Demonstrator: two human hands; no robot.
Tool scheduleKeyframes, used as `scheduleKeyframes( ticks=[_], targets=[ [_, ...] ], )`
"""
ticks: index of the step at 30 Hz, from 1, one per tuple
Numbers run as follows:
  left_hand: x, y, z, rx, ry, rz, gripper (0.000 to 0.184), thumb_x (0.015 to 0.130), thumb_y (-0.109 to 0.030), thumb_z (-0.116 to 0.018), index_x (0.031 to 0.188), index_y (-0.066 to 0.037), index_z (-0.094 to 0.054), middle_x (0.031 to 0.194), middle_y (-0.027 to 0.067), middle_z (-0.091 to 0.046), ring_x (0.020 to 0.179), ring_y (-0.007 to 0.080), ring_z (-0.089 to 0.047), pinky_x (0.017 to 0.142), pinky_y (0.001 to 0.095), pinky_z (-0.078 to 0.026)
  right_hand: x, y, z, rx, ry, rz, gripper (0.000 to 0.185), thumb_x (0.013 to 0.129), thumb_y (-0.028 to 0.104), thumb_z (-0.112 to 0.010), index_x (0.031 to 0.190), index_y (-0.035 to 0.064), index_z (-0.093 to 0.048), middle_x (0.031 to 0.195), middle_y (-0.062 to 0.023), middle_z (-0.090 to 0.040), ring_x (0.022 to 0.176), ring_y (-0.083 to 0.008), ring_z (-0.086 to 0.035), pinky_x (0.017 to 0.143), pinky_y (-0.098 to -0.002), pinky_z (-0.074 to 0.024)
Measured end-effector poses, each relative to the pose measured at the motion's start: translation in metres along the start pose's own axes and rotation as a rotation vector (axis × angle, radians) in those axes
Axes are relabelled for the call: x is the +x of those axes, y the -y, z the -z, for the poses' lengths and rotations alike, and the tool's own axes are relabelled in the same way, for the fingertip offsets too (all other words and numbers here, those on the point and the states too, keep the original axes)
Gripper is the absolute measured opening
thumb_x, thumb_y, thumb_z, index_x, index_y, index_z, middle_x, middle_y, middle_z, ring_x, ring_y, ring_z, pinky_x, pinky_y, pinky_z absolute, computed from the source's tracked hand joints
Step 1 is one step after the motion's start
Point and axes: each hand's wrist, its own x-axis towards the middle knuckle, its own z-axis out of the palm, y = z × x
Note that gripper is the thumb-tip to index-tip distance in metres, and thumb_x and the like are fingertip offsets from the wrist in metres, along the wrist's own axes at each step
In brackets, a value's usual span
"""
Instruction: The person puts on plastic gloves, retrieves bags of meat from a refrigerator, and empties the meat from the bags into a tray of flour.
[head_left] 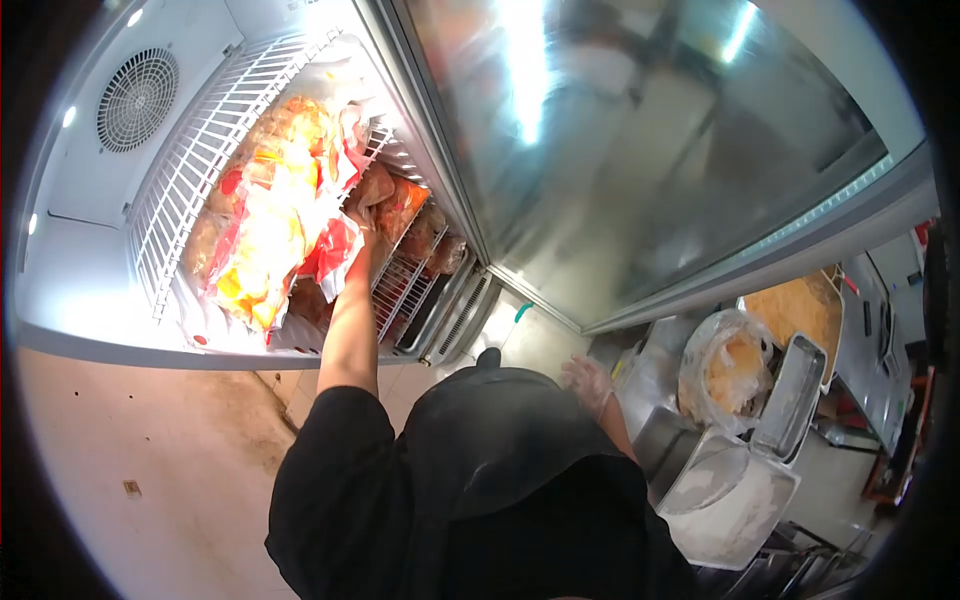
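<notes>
My left arm reaches into a lit refrigerator (80, 330), between its wire shelves. My left hand (371, 198) is among the bags below the upper shelf (190, 165); its fingers are hidden. Beside it lie an orange bag (402, 207) and a red and white bag (333, 250). Large clear bags of orange and yellow food (270, 220) fill the upper shelf. My right hand (588, 383), in a clear glove, hangs near the metal counter (640, 375), fingers loosely apart and holding nothing.
The open refrigerator door (600, 150) spans the upper right. At the right are a clear bag of pale food (730, 370), a tray of orange crumbs (795, 315), a narrow metal pan (790, 395) and a tray with white powder (730, 510). A tiled floor (535, 345) lies below.
</notes>
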Motion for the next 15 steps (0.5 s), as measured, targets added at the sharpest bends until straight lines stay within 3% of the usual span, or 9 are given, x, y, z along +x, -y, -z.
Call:
scheduleKeyframes(
  ticks=[3, 6, 8, 10, 11, 13, 14, 15],
  targets=[
    [-0.040, 0.008, 0.021, -0.069, -0.057, -0.011, 0.038, 0.094, -0.032, -0.051, 0.115, -0.003, -0.064, 0.124, 0.0196, -0.060, 0.114, 0.0430, -0.056, 0.098, 0.0527, -0.043, 0.006, 0.001, -0.023, -0.169, 0.031, 0.016, 0.044, 0.096, 0.036, -0.060, 0.126, 0.0046, -0.054, 0.110, -0.0170, -0.065, 0.084, -0.0269, -0.066, 0.069, -0.0355, -0.0549],
    [-0.058, -0.001, 0.047, -0.129, -0.318, -0.109, 0.034, 0.097, -0.029, -0.048, 0.112, -0.004, -0.066, 0.121, 0.0185, -0.063, 0.111, 0.0420, -0.058, 0.096, 0.0510, -0.046, 0.043, 0.002, -0.036, -0.478, 0.057, -0.081, 0.051, 0.093, 0.037, -0.064, 0.130, 0.0031, -0.053, 0.110, -0.0161, -0.066, 0.081, -0.0260, -0.066, 0.071, -0.0354, -0.0550],
    [-0.068, -0.012, 0.067, -0.143, -0.569, -0.238, 0.034, 0.099, -0.027, -0.045, 0.110, -0.005, -0.068, 0.118, 0.0178, -0.065, 0.109, 0.0413, -0.060, 0.094, 0.0498, -0.047, 0.047, 0.010, -0.081, -0.824, 0.057, 0.145, 0.056, 0.092, 0.037, -0.066, 0.134, 0.0024, -0.051, 0.112, -0.0166, -0.066, 0.084, -0.0275, -0.067, 0.076, -0.0366, -0.0549],
    [-0.081, -0.021, 0.084, -0.182, -0.653, -0.298, 0.034, 0.101, -0.025, -0.043, 0.108, -0.005, -0.070, 0.116, 0.0170, -0.067, 0.107, 0.0407, -0.062, 0.092, 0.0487, -0.049, 0.035, 0.027, -0.148, -1.175, 0.097, 0.454, 0.064, 0.090, 0.037, -0.070, 0.138, 0.0014, -0.048, 0.118, -0.0190, -0.064, 0.093, -0.0301, -0.066, 0.085, -0.0388, -0.0536],
    [-0.090, -0.022, 0.087, -0.224, -0.626, -0.297, 0.034, 0.102, -0.024, -0.042, 0.107, -0.006, -0.070, 0.115, 0.0167, -0.068, 0.106, 0.0403, -0.063, 0.091, 0.0481, -0.050, 0.032, 0.036, -0.180, -1.351, 0.136, 0.651, 0.070, 0.088, 0.038, -0.072, 0.141, 0.0007, -0.045, 0.123, -0.0211, -0.061, 0.102, -0.0319, -0.065, 0.091, -0.0403, -0.0523],
    [-0.110, -0.014, 0.082, -0.431, -0.297, -0.139, 0.033, 0.102, -0.020, -0.043, 0.118, -0.002, -0.066, 0.121, 0.0201, -0.066, 0.116, 0.0386, -0.058, 0.103, 0.0462, -0.041, 0.054, 0.039, -0.231, -1.228, 0.302, 1.115, 0.079, 0.082, 0.035, -0.078, 0.144, 0.0002, -0.043, 0.136, -0.0242, -0.053, 0.123, -0.0354, -0.055, 0.105, -0.0440, -0.0452],
    [-0.130, -0.030, 0.117, -0.539, -0.214, -0.176, 0.037, 0.102, -0.024, -0.042, 0.120, 0.000, -0.064, 0.118, 0.0229, -0.066, 0.116, 0.0401, -0.058, 0.102, 0.0471, -0.041, 0.052, 0.049, -0.264, -1.311, 0.317, 1.242, 0.085, 0.079, 0.034, -0.081, 0.145, -0.0005, -0.041, 0.140, -0.0243, -0.049, 0.128, -0.0361, -0.051, 0.108, -0.0445, -0.0429],
    [-0.145, -0.046, 0.142, -0.514, -0.033, -0.026, 0.032, 0.100, -0.020, -0.046, 0.117, -0.001, -0.065, 0.109, 0.0219, -0.069, 0.107, 0.0395, -0.062, 0.096, 0.0448, -0.045, 0.043, 0.063, -0.299, -1.393, 0.330, 1.370, 0.090, 0.075, 0.033, -0.084, 0.146, -0.0013, -0.040, 0.145, -0.0245, -0.046, 0.134, -0.0367, -0.046, 0.111, -0.0451, -0.0407]
  ],
)
